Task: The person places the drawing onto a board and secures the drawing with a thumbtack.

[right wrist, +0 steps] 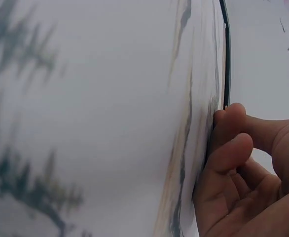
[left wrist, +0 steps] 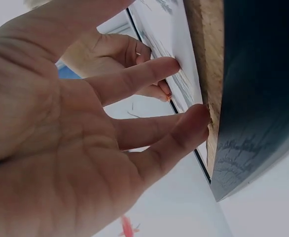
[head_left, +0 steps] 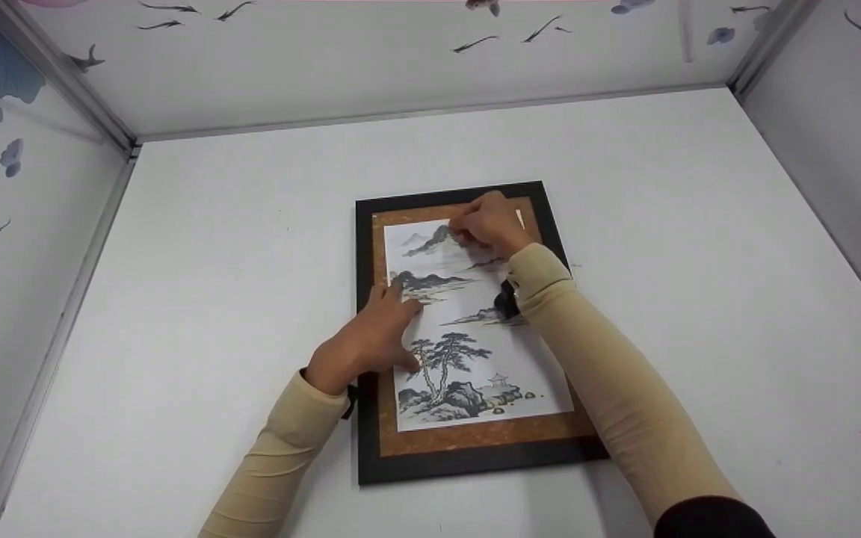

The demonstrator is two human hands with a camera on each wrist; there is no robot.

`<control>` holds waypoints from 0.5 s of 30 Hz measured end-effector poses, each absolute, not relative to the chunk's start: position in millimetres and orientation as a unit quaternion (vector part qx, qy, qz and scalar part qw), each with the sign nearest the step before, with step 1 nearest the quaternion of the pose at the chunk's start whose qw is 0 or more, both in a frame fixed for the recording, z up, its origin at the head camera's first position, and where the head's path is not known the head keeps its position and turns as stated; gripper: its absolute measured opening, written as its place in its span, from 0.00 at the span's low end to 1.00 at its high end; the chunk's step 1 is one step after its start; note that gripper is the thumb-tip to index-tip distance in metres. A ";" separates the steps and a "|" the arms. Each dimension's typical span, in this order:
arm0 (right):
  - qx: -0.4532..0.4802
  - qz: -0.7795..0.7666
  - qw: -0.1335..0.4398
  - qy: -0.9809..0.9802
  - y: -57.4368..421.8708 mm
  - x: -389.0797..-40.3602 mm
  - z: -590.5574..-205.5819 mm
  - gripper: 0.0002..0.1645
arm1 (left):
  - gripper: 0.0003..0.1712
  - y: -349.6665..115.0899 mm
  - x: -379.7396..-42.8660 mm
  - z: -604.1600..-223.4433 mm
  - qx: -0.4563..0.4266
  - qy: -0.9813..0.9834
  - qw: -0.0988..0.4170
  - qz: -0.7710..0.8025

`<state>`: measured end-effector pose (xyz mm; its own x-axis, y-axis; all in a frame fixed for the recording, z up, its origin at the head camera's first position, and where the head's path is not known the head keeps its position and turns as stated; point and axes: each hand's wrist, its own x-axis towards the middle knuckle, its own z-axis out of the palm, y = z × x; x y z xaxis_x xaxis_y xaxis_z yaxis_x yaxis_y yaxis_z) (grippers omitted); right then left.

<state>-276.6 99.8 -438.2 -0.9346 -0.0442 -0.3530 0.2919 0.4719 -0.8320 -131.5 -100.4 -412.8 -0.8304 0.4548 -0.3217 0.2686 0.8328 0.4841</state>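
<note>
An ink landscape print on white paper lies over a brown, cork-like board inside a black frame. My left hand rests at the print's left edge with its fingers spread; in the left wrist view, fingertips touch the edge of the paper and the brown board. Near the top of the print, my right hand has its thumb and finger together at the paper. A small orange thing shows between those fingertips, too small to identify. The right hand and forearm cover part of the print's right side.
The frame lies on a white tabletop. White panels with painted fish and petals stand round the table, joined by grey metal rails. A white strip shows beside the right hand.
</note>
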 end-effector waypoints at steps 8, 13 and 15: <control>0.078 -0.505 0.180 0.841 101.3 -277.8 -436.3 0.08 | 0.46 -100.1 -129.3 -412.4 0.204 0.927 0.232 0.212; 0.087 -0.503 0.189 0.839 101.5 -279.1 -434.7 0.09 | 0.45 -99.6 -128.4 -412.1 0.203 0.929 0.229 0.208; 0.091 -0.500 0.192 0.840 101.8 -279.6 -434.6 0.08 | 0.45 -99.4 -128.2 -412.5 0.204 0.929 0.228 0.207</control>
